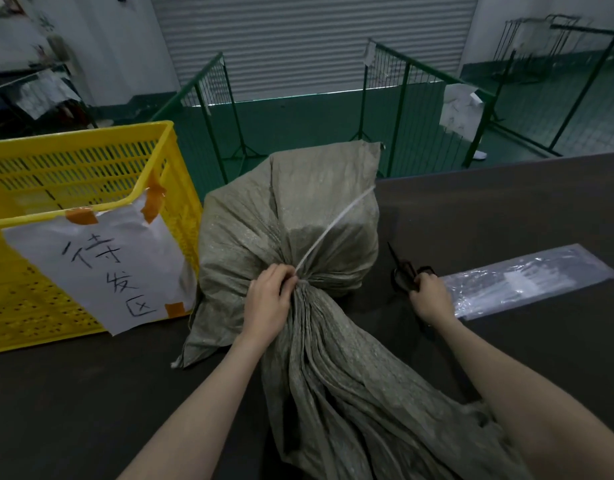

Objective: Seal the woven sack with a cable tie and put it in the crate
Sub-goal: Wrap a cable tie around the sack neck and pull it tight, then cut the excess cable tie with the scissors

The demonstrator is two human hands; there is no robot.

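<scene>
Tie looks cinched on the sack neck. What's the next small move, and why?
Probably lift the scissors under the right hand and snip the cable tie tail: it sticks out long past the neck that the left hand grips, and the woven sack is still outside the crate.

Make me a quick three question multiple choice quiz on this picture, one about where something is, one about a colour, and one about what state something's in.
1. Where is the crate relative to the woven sack?
A. To its left
B. To its right
C. Under it

2. What colour is the crate?
A. Blue
B. Yellow
C. Red

3. What state is the cable tie in?
A. Lying loose on the table
B. Still in the plastic bag
C. Cinched round the sack's neck, long tail uncut

Answers:
1 A, the crate stands at the left of the table, beside the sack.
2 B, its slatted walls are yellow.
3 C, the left hand grips the gathered neck where the tie loops, its tail sticks up, and the right hand holds the scissors.
</scene>
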